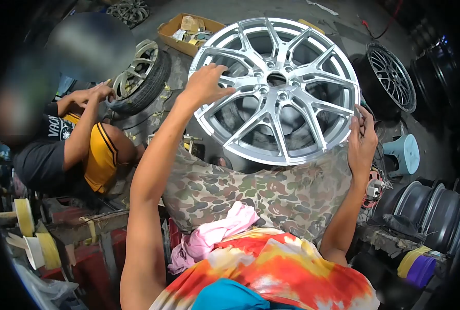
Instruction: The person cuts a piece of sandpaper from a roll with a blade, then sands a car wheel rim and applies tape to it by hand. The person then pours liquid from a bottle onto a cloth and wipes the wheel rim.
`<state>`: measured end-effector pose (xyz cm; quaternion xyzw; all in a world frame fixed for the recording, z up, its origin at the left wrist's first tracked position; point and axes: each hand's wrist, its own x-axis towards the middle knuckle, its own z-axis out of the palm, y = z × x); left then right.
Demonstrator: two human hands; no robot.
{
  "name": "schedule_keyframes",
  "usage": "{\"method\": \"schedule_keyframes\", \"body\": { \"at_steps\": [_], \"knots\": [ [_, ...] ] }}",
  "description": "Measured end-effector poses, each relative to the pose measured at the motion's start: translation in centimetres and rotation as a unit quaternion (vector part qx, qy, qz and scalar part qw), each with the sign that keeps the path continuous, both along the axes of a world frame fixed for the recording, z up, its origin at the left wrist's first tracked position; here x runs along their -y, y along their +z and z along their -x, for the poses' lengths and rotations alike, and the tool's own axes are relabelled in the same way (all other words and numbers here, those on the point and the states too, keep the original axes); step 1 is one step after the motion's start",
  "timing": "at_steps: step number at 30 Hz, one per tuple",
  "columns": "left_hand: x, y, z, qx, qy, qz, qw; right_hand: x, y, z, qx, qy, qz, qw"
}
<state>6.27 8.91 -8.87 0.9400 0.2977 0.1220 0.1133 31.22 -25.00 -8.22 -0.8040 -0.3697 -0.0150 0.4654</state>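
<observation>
A large silver multi-spoke wheel rim (276,147) lies face up in front of my knees, which are in camouflage trousers (214,188). Over the rim's left spokes is my left hand (206,84), its fingers apart and nothing in it; whether the fingertips touch the metal is unclear. At the rim's right edge, my right hand (361,135) has its fingers bent against the outer lip, the thumb near the edge. A pink cloth (217,235) rests in my lap.
To the left a co-worker (59,150) sits with both hands at a tyred wheel (147,82). Behind the rim is a cardboard box (175,39). On the right are a dark rim (392,77), a light-blue bucket (406,154) and stacked rims (431,214).
</observation>
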Motion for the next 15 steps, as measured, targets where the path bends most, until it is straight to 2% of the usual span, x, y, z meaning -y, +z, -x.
{"method": "schedule_keyframes", "body": {
  "at_steps": [2,3,5,6,8,10,12,13,15],
  "knots": [
    [-1.5,-2.2,-1.9,-0.100,-0.020,-0.020,0.995,0.2,-0.2,-0.2,0.002,-0.006,0.004,1.000],
    [-1.9,-3.4,-2.5,-0.096,-0.019,-0.015,0.995,0.4,-0.6,-0.5,0.021,-0.005,-0.006,1.000],
    [-2.1,-5.2,-3.0,-0.171,-0.009,-0.051,0.984,0.8,-0.4,-0.7,0.036,0.001,-0.007,0.999],
    [-2.4,-5.8,-3.4,-0.165,-0.004,-0.045,0.985,1.0,0.1,-1.0,0.042,0.007,-0.003,0.999],
    [-3.0,-6.2,-4.2,-0.163,-0.022,-0.041,0.986,0.9,1.6,-1.4,0.002,0.024,0.079,0.997],
    [-3.7,-6.7,-5.0,-0.165,-0.022,-0.038,0.985,0.0,3.8,-1.8,0.020,0.055,0.096,0.994],
    [-3.8,-7.2,-5.8,-0.177,-0.028,-0.033,0.983,-1.6,6.3,-1.9,0.112,0.125,0.054,0.984],
    [-3.8,-7.3,-6.2,-0.166,-0.027,-0.029,0.985,-2.5,8.2,-0.9,0.088,0.118,0.049,0.988],
    [-3.9,-7.7,-7.0,-0.137,-0.029,-0.038,0.989,-3.9,8.6,-0.6,0.081,0.128,0.020,0.988]
  ]
}}
